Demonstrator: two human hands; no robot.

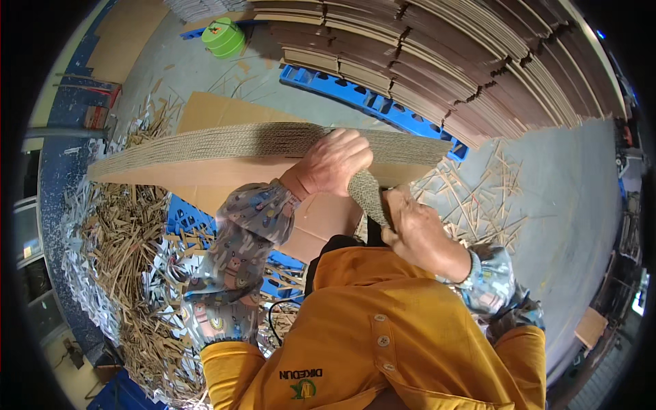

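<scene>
A long stack of corrugated cardboard sheets (225,145) stretches across in front of me, its fluted edges facing up. My left hand (333,162) is closed over the stack's upper edge, right of its middle. Between my hands runs a short, thick bundle of corrugated cardboard pieces (367,193), with its upper end by my left hand. My right hand (422,231) is wrapped round the lower end of this bundle, nearer my body. The fingers on its underside are hidden. Patterned sleeve covers reach both wrists.
Tall piles of brown cardboard (437,61) stand on a blue pallet (355,92) at the back right. Cardboard strips (130,253) and white scraps are heaped at left; loose strips (478,191) lie at right. A green bucket (224,39) is at the far left.
</scene>
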